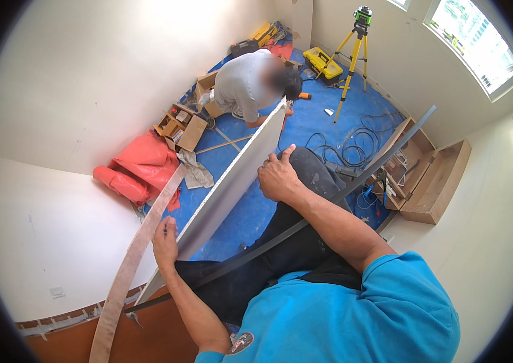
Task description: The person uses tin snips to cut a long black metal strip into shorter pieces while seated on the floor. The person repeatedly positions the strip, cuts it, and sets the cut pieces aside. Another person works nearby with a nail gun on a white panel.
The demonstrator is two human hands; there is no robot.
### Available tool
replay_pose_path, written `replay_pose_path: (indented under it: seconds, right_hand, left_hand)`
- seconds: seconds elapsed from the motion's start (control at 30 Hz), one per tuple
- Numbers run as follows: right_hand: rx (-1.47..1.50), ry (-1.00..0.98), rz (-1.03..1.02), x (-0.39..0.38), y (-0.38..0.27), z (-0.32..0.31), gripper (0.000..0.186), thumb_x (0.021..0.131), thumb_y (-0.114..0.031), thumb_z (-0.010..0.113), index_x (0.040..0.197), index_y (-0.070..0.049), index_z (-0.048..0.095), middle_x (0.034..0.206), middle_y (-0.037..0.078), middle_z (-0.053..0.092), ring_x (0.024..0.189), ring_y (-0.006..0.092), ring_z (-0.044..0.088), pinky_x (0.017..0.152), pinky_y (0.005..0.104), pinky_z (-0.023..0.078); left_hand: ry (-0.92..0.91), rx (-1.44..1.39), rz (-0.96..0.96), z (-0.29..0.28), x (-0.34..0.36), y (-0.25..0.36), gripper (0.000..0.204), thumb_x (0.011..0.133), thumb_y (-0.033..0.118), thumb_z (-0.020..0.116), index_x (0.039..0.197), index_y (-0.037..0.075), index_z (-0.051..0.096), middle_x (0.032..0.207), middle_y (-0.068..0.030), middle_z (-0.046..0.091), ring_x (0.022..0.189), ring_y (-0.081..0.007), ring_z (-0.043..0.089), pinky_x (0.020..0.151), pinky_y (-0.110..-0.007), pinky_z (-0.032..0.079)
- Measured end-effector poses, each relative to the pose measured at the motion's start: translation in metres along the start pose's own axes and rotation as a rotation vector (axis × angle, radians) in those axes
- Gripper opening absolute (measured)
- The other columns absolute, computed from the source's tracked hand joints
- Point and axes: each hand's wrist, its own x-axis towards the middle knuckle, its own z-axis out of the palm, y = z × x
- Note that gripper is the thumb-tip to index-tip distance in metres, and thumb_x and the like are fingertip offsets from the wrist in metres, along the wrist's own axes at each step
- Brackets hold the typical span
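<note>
A long white plasterboard panel (232, 175) stands on its narrow edge, slanting from the lower left toward the co-worker. My left hand (165, 243) is closed at its near end, fingers over the rough top edge. My right hand (279, 175) is beside the panel's right face, just above my bent knee, its fingers bent and apart with nothing seen in them; whether it touches the panel I cannot tell. A long dark metal strip (262, 245) lies across my lap beneath my right forearm. At the panel's far end crouches a co-worker (244, 81) in a grey shirt, one hand near its edge.
A long wooden strip (135, 251) leans at my left, near red sheeting (144, 166) and an opened carton (193, 133). On the blue floor cover (226, 236) stand a yellow tripod (353, 57), a yellow toolbox (323, 63), black cable (356, 145) and an open wooden box (435, 181).
</note>
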Motion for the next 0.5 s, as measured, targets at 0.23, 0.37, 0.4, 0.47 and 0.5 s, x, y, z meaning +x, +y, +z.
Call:
replay_pose_path:
  seconds: [0.23,0.37,0.4,0.47,0.5]
  right_hand:
    - [-0.001,-0.009,-0.003,0.0012,-0.0003,0.0005,0.03,0.097,-0.021,0.071,0.115,-0.003,0.087,0.118,0.017,0.081,0.128,0.0387,0.067,0.113,0.1005,0.024]
    - [-0.026,0.01,0.009,0.0027,-0.0007,0.0065,0.031,0.097,-0.023,0.072,0.115,-0.002,0.085,0.117,0.017,0.08,0.129,0.0377,0.066,0.112,0.1012,0.023]
    - [-0.029,0.013,0.007,0.0035,-0.0008,0.0072,0.031,0.097,-0.023,0.072,0.114,-0.001,0.084,0.116,0.017,0.079,0.13,0.037,0.066,0.112,0.1014,0.023]
    - [-0.025,0.008,0.008,0.0031,-0.001,0.0076,0.03,0.097,-0.022,0.072,0.114,-0.001,0.084,0.117,0.018,0.079,0.131,0.0373,0.066,0.112,0.101,0.023]
    - [-0.026,0.006,0.009,0.0029,-0.0012,0.0071,0.03,0.097,-0.022,0.072,0.114,-0.001,0.084,0.116,0.018,0.079,0.131,0.0373,0.066,0.112,0.1009,0.023]
  left_hand:
    - [-0.007,-0.015,0.005,-0.0014,-0.0011,0.0042,0.063,0.114,0.056,0.068,0.143,0.0,0.076,0.106,-0.0151,0.081,0.092,-0.0229,0.077,0.089,-0.039,0.06]
    - [-0.017,-0.076,-0.004,-0.0006,0.0002,0.0037,0.06,0.116,0.052,0.068,0.142,-0.001,0.076,0.106,-0.0144,0.081,0.092,-0.0226,0.077,0.088,-0.039,0.061]
    - [-0.011,-0.056,0.007,0.0,0.0006,0.0033,0.06,0.116,0.052,0.068,0.142,-0.001,0.076,0.106,-0.0143,0.081,0.092,-0.0226,0.077,0.087,-0.039,0.061]
    - [-0.007,-0.063,0.01,0.0,0.0013,0.0015,0.06,0.116,0.053,0.068,0.141,-0.001,0.076,0.106,-0.0141,0.08,0.093,-0.0225,0.077,0.087,-0.038,0.061]
    - [-0.01,-0.052,0.015,0.0003,0.0014,0.0004,0.061,0.116,0.053,0.067,0.141,-0.001,0.076,0.105,-0.0133,0.079,0.092,-0.0224,0.076,0.088,-0.038,0.062]
